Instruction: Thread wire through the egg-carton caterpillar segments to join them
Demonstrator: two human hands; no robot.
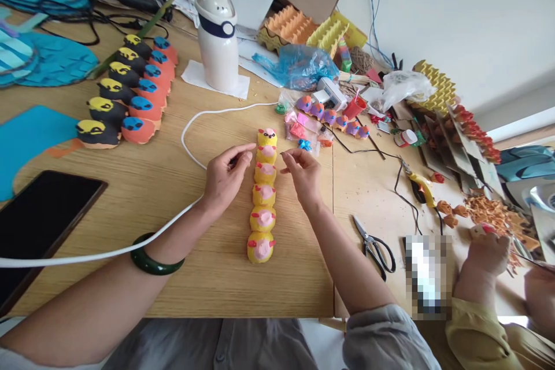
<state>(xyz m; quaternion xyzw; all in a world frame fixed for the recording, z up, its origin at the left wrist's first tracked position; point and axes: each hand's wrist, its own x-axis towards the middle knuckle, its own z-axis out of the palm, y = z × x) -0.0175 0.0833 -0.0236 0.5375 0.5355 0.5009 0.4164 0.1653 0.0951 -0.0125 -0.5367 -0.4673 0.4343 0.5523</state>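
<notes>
A row of yellow painted egg-carton cups (264,172) with pink patches and small red pieces lies lengthwise before me. On its farthest cup, small dark bits sit on the pink patch. My left hand (226,176) is just left of the row's far end, index finger reaching toward it, the other fingers curled. Something dark shows between its thumb and fingers, too small to name. To the right of the row, my right hand (303,176) pinches a tiny dark speck at its fingertips.
Black and orange egg-carton rows (115,85) lie at left, near a phone (47,231). A white lidded container (219,49) stands behind. A white cable (173,221) crosses my left forearm. Scissors (373,245) lie right; beyond them is another person's hand (489,251).
</notes>
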